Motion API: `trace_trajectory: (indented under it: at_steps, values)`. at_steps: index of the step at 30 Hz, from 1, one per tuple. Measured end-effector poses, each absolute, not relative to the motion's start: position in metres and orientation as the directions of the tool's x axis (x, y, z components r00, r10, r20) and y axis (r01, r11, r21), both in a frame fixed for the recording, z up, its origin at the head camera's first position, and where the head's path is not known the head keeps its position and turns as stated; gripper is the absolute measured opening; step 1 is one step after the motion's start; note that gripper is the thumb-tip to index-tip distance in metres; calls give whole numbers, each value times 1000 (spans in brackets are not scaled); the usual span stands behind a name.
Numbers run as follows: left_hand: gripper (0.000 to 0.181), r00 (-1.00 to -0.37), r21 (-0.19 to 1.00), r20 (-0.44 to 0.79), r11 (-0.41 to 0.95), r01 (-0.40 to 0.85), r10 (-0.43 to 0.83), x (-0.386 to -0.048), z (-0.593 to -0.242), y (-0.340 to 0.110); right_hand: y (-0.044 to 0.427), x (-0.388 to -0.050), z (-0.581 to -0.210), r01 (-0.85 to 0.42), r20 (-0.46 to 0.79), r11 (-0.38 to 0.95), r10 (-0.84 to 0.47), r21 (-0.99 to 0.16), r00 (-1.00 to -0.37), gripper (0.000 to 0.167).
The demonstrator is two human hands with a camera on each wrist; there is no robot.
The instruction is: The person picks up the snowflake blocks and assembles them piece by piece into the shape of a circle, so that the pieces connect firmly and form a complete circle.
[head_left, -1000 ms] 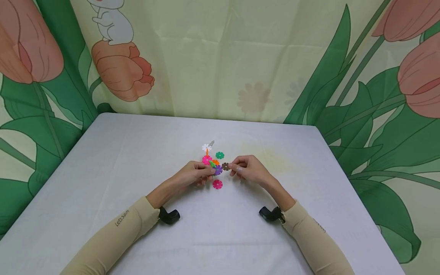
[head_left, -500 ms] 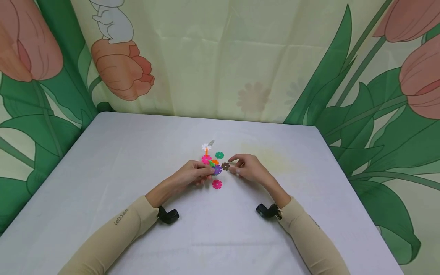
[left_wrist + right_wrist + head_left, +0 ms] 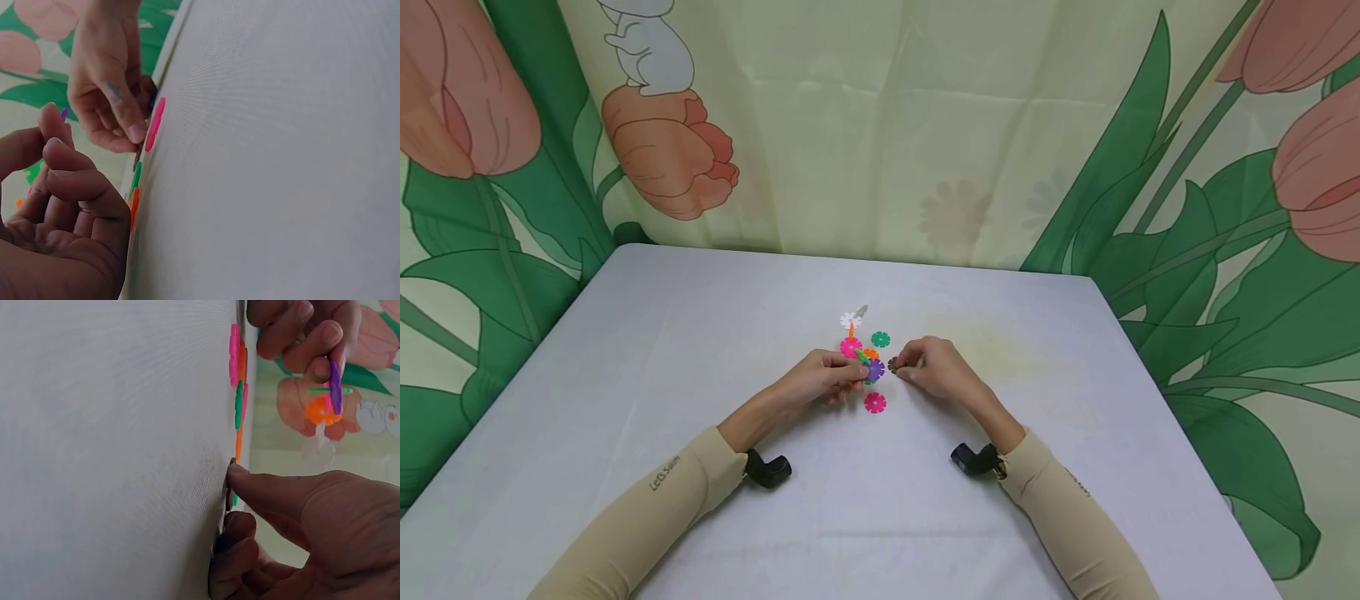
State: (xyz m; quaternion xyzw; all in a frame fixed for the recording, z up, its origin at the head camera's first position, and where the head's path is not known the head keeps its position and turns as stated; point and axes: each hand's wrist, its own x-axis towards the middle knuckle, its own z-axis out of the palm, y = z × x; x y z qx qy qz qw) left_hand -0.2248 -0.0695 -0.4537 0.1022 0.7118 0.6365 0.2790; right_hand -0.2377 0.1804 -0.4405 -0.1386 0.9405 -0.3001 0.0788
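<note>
Your left hand (image 3: 824, 377) pinches the purple disc (image 3: 876, 369); just right of that disc, your right hand (image 3: 943, 367) pinches the brown disc (image 3: 892, 365) low at the counter (image 3: 880, 517), where a shallow edge grip could slip.

Two hands (image 3: 816, 379) (image 3: 940, 367), one purple snowflake disc (image 3: 876, 369), one white disc (image 3: 849, 320), one brown disc (image 3: 892, 365), and at least two each: pink discs (image 3: 875, 402), orange discs (image 3: 871, 354), green discs (image 3: 881, 339)!

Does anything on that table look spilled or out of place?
One thing: a faint yellowish patch on the white tablecloth, right of centre near the right hand, where the surrounding cloth looks white. Stain or reflected light, I can't tell.
</note>
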Motion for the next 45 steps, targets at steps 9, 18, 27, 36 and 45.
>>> trace_trajectory:
  at_steps: [9, 18, 27, 36, 45]
  values:
    - [33, -827, 961, -274, 164, -221, 491, -225, -452, -69, 180, -237, -438, -230, -103, 818, -330, -528, -938, 35]
    - [33, -826, 962, -272, 173, -212, 494, -226, -454, -70, 184, -234, -435, -209, -95, 790, -319, -577, -943, 25]
    - [32, -829, 963, -266, 164, -212, 491, -227, -455, -71, 199, -234, -426, -161, -114, 792, -279, -588, -954, 16]
    - [31, -836, 962, -271, 159, -221, 477, -227, -454, -72, 199, -231, -422, -189, -130, 802, -313, -566, -941, 15]
    - [32, -834, 963, -269, 160, -218, 481, -227, -454, -72, 198, -228, -420, -194, -132, 807, -317, -557, -939, 15]
